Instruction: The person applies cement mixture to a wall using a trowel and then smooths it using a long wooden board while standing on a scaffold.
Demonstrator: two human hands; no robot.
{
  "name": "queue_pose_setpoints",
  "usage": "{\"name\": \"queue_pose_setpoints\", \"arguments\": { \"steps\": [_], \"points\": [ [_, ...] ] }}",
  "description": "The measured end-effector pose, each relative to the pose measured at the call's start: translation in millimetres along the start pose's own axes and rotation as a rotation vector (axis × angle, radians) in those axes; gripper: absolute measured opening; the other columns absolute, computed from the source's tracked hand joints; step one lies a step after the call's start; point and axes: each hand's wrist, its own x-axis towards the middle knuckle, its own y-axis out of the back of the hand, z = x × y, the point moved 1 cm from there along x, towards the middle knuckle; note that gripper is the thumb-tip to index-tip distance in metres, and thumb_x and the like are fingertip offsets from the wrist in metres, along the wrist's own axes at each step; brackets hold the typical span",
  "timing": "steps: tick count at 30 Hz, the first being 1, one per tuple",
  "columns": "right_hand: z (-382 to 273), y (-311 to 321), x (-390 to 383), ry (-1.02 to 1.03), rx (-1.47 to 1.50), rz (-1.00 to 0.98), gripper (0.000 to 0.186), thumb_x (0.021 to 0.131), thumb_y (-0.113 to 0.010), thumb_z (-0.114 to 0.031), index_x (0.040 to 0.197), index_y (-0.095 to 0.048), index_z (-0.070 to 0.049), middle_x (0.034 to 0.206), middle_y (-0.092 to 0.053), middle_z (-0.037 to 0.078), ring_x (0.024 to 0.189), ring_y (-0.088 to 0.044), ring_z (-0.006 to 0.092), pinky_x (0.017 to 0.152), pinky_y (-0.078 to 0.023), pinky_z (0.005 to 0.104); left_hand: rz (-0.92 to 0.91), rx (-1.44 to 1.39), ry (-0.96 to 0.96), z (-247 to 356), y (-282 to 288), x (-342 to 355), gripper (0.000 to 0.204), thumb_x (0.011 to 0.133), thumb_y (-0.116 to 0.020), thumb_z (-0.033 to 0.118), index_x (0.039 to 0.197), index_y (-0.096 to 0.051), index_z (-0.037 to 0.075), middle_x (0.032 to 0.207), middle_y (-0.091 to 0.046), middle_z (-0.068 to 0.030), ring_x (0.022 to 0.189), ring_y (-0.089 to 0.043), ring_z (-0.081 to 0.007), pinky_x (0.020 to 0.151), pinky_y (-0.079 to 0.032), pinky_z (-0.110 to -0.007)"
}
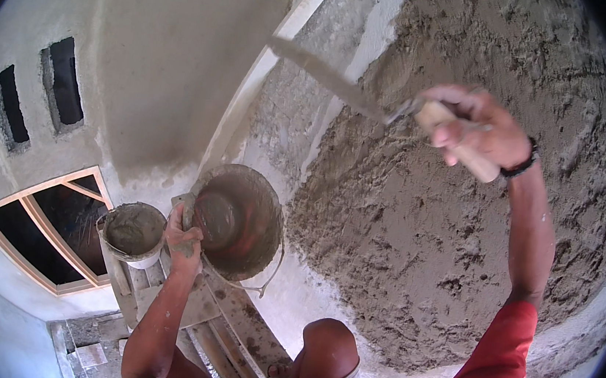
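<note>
Up high went the eye, straight to the right hand [472, 129], fingers clamped around the wooden handle of a trowel [329, 79]! Its blade, slightly blurred, pointed leftward, the tip in front of a pale straight strip [303, 12] on the wall. Behind that hand spread a broad patch of rough, wet mortar [416, 238]; whether steel touched wall, I couldn't tell.

Down low, the left hand [183, 235] was busy too, fingers curled tight on the left rim of the large bucket [267, 252], grey mix showing inside and the wire handle hanging on its right. That bucket was at the far right corner of the plank platform [251, 335], though I couldn't say if it rested there. Just beside it, at the far left corner, stood a smaller white bucket [142, 262], well filled with mortar!
</note>
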Motion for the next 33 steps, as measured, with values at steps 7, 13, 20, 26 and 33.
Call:
{"name": "queue_pose_setpoints", "arguments": {
  "steps": [7, 13, 20, 26, 33],
  "points": [
    [47.5, 97.8, 44.6, -0.411, -0.218, 0.47, 0.05, 0.091, -0.059, -0.024, 0.135, -0.044, -0.006, 0.072, -0.06, 0.009, 0.05, -0.055, 0.0132, 0.037, -0.046, 0.023, 0.025, 0.181, -0.008, -7.3, 2.5, -1.4, 0.051, 0.065, -0.049, -0.001, 0.115, -0.056, -0.001, 0.097, -0.055, -0.0012, 0.083, -0.051, -0.0104, 0.075, -0.043, -0.023],
    [33.8, 168.9, 21.1, -0.139, -0.293, 0.788, 0.045, 0.093, -0.055, -0.022, 0.135, -0.044, -0.007, 0.078, -0.061, 0.008, 0.051, -0.056, 0.0127, 0.039, -0.049, 0.0243, -0.012, 0.066, 0.037, 4.8, -12.9, -11.7, 0.05, 0.068, -0.047, -0.004, 0.117, -0.056, -0.001, 0.092, -0.054, 0.0003, 0.08, -0.05, -0.0081, 0.07, -0.042, -0.019],
    [73.6, 20.7, 19.4, -0.426, -0.113, 0.388, 0.04, 0.092, -0.054, -0.019, 0.129, -0.047, -0.006, 0.077, -0.059, 0.008, 0.055, -0.057, 0.0131, 0.041, -0.05, 0.0267, -0.021, 0.157, 0.039, 5.1, -20.5, -8.1, 0.051, 0.07, -0.046, -0.005, 0.12, -0.055, -0.002, 0.099, -0.058, -0.0024, 0.084, -0.052, -0.0079, 0.07, -0.044, -0.021],
    [126.6, -137.4, 27.0, -0.6, 0.271, -0.245, 0.034, 0.084, -0.058, -0.014, 0.116, -0.048, -0.005, 0.074, -0.058, 0.008, 0.057, -0.06, 0.0169, 0.044, -0.051, 0.0303, 0.002, -0.012, 0.128, -1.4, -5.4, -3.7, 0.054, 0.069, -0.047, -0.007, 0.123, -0.052, -0.003, 0.107, -0.057, -0.0036, 0.085, -0.053, -0.0082, 0.071, -0.045, -0.021],
    [142.8, -230.6, 33.9, -0.586, 0.625, -0.352, 0.025, 0.084, -0.06, -0.013, 0.106, -0.051, -0.003, 0.074, -0.058, 0.008, 0.055, -0.06, 0.017, 0.044, -0.049, 0.0317, -0.069, -0.208, -0.031, 9.4, -9.0, -8.2, 0.056, 0.074, -0.055, -0.003, 0.128, -0.046, -0.005, 0.113, -0.054, -0.0055, 0.081, -0.051, -0.008, 0.07, -0.043, -0.022]
  ]
}}
